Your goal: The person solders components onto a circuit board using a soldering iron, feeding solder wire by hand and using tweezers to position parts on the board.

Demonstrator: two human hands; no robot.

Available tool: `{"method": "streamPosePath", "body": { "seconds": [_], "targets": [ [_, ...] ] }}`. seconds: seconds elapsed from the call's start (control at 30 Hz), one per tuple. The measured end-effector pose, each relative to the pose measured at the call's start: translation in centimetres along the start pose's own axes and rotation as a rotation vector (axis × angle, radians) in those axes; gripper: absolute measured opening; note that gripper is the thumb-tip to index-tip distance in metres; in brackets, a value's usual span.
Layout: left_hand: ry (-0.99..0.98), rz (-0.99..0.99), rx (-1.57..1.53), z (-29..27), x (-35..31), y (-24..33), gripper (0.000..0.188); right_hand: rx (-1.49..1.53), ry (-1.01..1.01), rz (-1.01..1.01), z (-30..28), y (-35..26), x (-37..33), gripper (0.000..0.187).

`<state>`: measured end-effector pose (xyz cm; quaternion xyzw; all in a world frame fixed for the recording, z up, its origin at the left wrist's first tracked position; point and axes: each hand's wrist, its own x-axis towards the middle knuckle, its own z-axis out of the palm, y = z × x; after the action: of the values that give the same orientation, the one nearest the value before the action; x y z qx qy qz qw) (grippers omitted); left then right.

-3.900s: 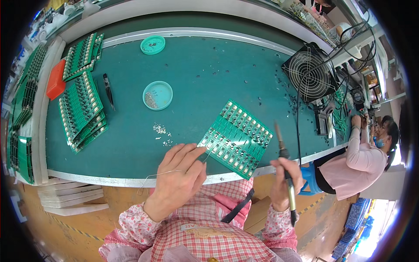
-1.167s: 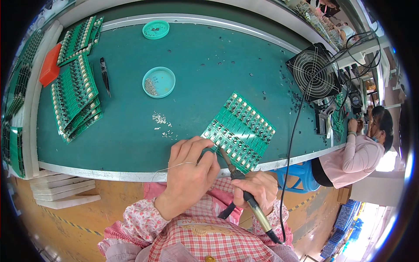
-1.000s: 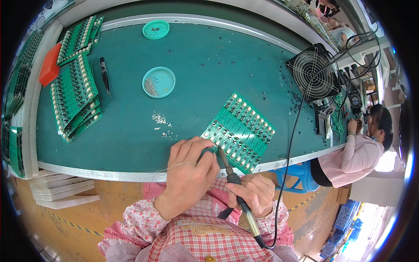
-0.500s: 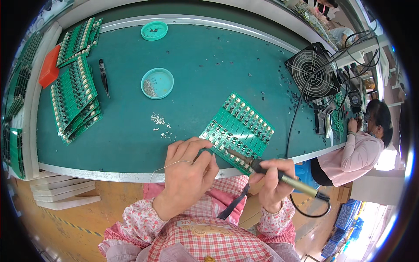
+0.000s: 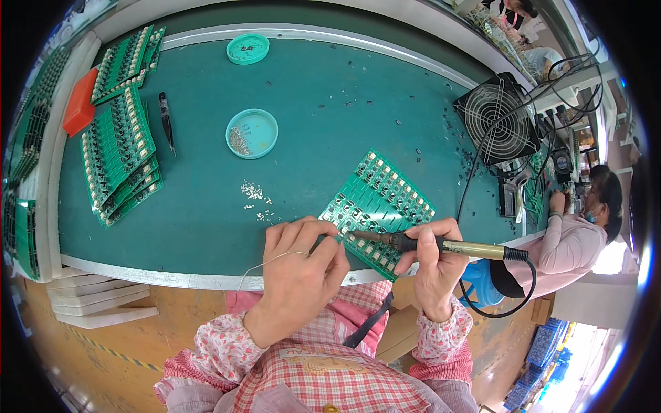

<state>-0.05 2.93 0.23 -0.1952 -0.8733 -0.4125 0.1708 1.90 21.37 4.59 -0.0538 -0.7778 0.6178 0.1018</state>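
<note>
Bright, even light, sharp centre, soft shadows; fisheye bends the black-vignetted edges.

Green circuit board [image 5: 377,206], teal table [image 5: 330,103]

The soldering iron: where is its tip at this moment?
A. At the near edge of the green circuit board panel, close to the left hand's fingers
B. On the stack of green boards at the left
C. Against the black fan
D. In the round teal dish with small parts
A: the right hand holds the soldering iron level, its tip at the near edge of the green circuit board panel, beside the left hand.
</note>
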Motion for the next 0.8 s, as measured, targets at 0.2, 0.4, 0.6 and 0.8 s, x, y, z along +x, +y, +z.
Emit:
{"method": "streamPosePath", "body": {
  "seconds": [0.2,0.4,0.6,0.8],
  "targets": [
    [-0.014,-0.003,0.029,0.1,0.2,0.1,0.017,-0.015,-0.034,-0.041,-0.2,0.1,-0.1,0.016],
    [-0.004,0.002,0.002,0.0,-0.2,0.0,0.017,-0.266,-0.167,-0.371,-1.0,0.9,0.0,0.006],
    [0.0,0.011,-0.002,0.0,-0.3,-0.1,0.017,-0.206,-0.072,-0.265,-0.9,0.7,-0.8,0.007],
    [0.006,0.012,-0.018,0.0,-0.2,-0.2,0.017,-0.123,0.041,-0.259,-1.3,1.9,-2.0,0.008]
  ]
}}
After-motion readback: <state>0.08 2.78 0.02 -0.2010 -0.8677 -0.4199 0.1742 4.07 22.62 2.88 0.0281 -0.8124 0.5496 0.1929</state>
